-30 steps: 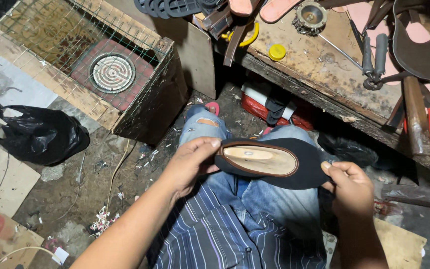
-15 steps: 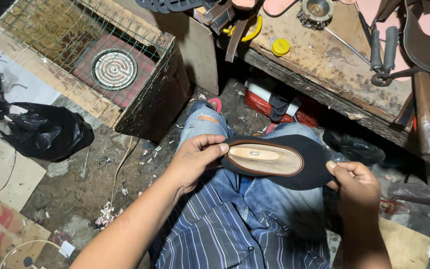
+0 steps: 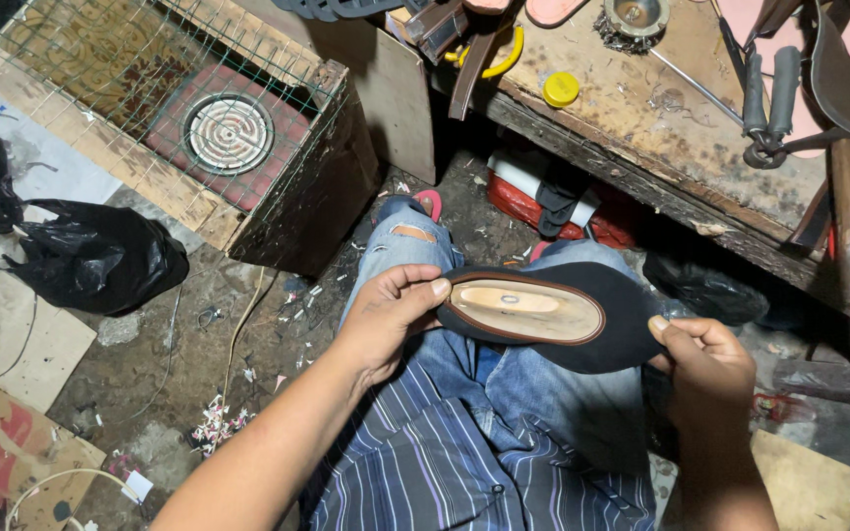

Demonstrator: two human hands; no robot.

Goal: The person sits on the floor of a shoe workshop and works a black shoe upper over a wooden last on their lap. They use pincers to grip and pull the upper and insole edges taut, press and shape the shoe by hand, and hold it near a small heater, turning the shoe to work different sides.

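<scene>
A cluttered workshop floor of dusty concrete lies below, strewn with scraps, and a worn wooden surface runs across the upper right, above both hands. The person sits with jeans-clad knees up and holds a dark shoe upper stretched over a wooden last, sole side up, over the lap. The left hand is closed on its left end, thumb lying along the rim. The right hand is clamped on the wider right end, fingers curled under and thumb pressing the black edge. Above the right hand, on the surface, lie a yellow cap and black-handled pliers. Up and to the left of the left hand stands a wooden crate covered in wire mesh, with a round coil heater inside. Farther left a black plastic bag rests on the floor.
</scene>
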